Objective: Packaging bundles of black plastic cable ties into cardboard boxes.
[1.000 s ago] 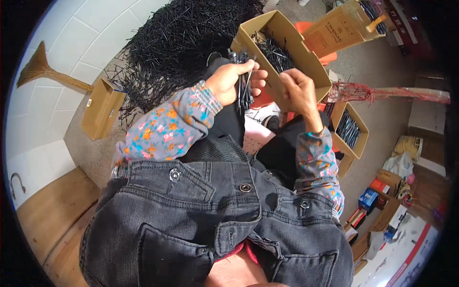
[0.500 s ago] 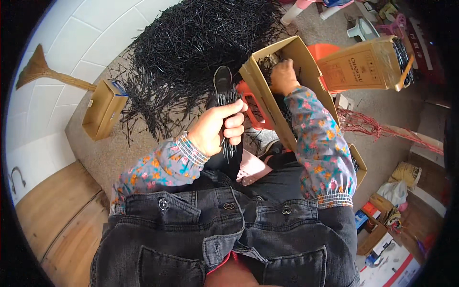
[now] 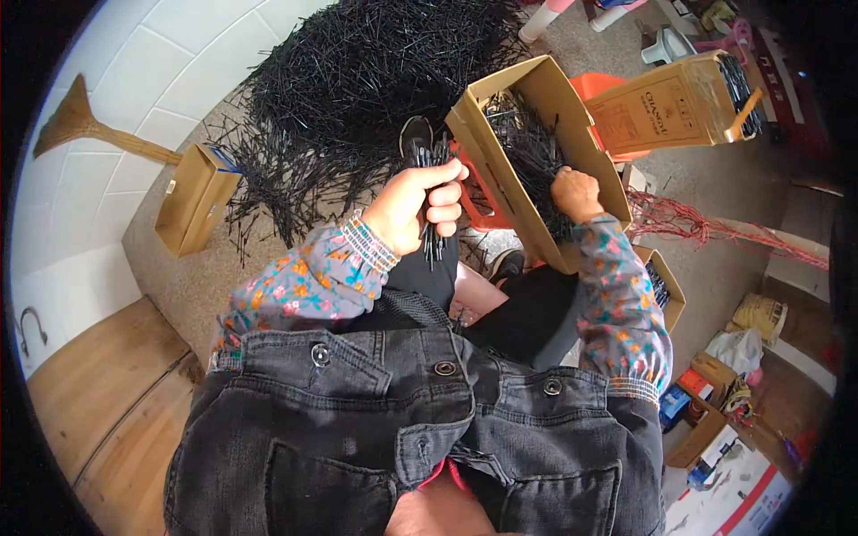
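My left hand is closed round an upright bundle of thin black plastic sticks, whose ends stick out above and below the fist. Over on the right, my right hand reaches inside a long open cardboard box, near its right wall. Its fingers are curled down at the loose black sticks lying in the box; their tips are hidden, so what they grip cannot be made out. A red plastic stool shows beneath the box.
A large heap of black sticks covers the floor ahead. At left stand a small carton and a broom. Right of the box are another filled carton, a bundle of red strands and a smaller filled carton.
My right hand has moved from the box's far part toward its near right side, uncovering the sticks inside. My left hand keeps its bundle, raised slightly.
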`<action>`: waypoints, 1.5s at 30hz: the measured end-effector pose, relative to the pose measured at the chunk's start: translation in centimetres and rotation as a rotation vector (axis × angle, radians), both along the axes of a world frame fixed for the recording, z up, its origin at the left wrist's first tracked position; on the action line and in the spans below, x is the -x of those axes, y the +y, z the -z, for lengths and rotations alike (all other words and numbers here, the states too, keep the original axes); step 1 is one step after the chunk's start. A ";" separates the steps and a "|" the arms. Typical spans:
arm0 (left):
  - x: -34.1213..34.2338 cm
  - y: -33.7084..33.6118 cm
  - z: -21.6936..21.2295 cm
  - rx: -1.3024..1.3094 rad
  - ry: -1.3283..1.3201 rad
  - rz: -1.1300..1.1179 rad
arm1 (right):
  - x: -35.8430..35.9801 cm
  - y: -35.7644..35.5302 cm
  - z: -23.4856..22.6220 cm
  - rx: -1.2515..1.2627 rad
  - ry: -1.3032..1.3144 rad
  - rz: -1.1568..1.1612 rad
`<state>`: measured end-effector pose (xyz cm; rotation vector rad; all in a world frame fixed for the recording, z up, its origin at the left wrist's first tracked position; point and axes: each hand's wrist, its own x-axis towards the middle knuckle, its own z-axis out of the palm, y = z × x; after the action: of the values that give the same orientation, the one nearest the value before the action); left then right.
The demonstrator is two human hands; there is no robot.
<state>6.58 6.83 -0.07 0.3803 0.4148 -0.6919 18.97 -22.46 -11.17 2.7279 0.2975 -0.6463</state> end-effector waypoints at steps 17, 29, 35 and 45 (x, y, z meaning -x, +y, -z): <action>-0.5 -0.7 0.6 -0.149 -0.154 0.106 | 3.5 -4.3 -9.5 -1.175 0.384 0.804; -3.0 -5.0 0.0 -0.271 -0.229 0.068 | 6.3 -1.6 -12.9 -1.829 0.367 0.831; -3.0 -6.5 -1.1 -0.394 -0.293 -0.021 | 9.0 2.0 -13.6 -1.923 0.197 0.797; -3.8 -5.4 -2.4 -0.336 -0.448 -0.120 | 10.9 5.9 -13.4 -1.909 0.366 0.742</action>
<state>10.39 1.41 2.37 0.8034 0.1228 -0.4007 8.11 -16.59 2.21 4.5555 -0.2827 -1.6945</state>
